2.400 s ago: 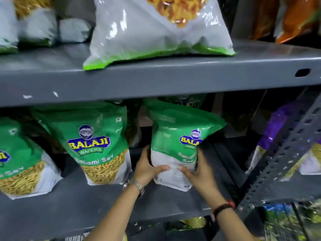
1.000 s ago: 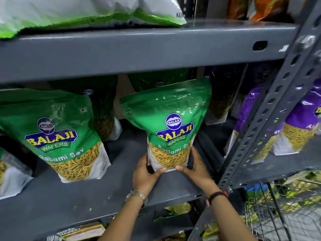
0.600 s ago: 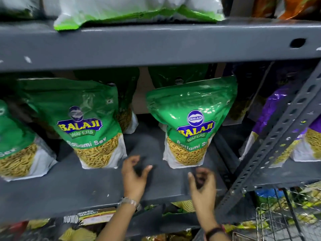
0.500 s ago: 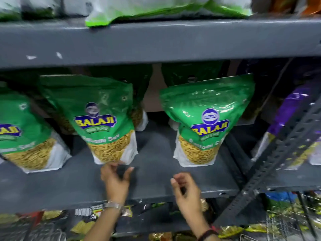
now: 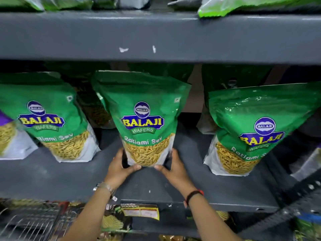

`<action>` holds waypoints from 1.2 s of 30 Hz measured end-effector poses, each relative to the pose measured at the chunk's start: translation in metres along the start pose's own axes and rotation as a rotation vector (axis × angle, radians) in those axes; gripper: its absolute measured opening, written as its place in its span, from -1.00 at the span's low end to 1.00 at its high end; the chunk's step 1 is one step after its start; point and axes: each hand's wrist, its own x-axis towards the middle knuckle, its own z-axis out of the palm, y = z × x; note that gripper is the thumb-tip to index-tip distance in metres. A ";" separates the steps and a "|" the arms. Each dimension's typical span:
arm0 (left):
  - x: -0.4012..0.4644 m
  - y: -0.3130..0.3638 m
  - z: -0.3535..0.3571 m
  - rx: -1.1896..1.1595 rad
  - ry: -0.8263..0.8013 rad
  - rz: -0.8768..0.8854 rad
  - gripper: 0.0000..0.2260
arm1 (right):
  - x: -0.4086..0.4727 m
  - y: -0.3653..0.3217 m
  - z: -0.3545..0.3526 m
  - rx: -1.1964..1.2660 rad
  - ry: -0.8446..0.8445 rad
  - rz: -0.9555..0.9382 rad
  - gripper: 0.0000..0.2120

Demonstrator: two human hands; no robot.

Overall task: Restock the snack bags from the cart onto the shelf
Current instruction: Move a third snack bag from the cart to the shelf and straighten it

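The middle bag [image 5: 145, 119] stands upright on the shelf [image 5: 52, 178], its base clasped between the left hand [image 5: 119, 168] and right hand [image 5: 175, 168]. Green bags [image 5: 257, 129] already stand on either side. The cart [image 5: 33, 221] shows below; what remains in it is unclear.

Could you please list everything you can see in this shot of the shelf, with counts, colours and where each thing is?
Front-row sev bags: three, green, standing on the middle shelf; the centre one is held.
Back-row bags: several, dark green, behind them; count unclear.
Purple bag: one, partly seen, far left edge.
Shelf boards: grey metal.
Upper-shelf bags: several, white with green edges, top.
Cart: wire, bottom left.
Watch: silver, left wrist.
Band: black, right wrist.
Left hand: grips the centre bag's lower left.
Right hand: grips its lower right.
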 end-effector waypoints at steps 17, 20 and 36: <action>-0.045 -0.011 -0.007 -0.095 0.503 0.133 -0.48 | -0.086 -0.017 0.034 0.031 0.292 -0.186 -0.68; -0.043 -0.030 -0.060 -0.126 0.697 0.059 -0.47 | -0.079 -0.035 0.078 0.016 0.041 -0.248 -0.80; 0.028 -0.064 -0.188 -0.118 0.076 -0.010 -0.11 | 0.057 -0.074 0.192 0.025 -0.172 -0.063 -0.25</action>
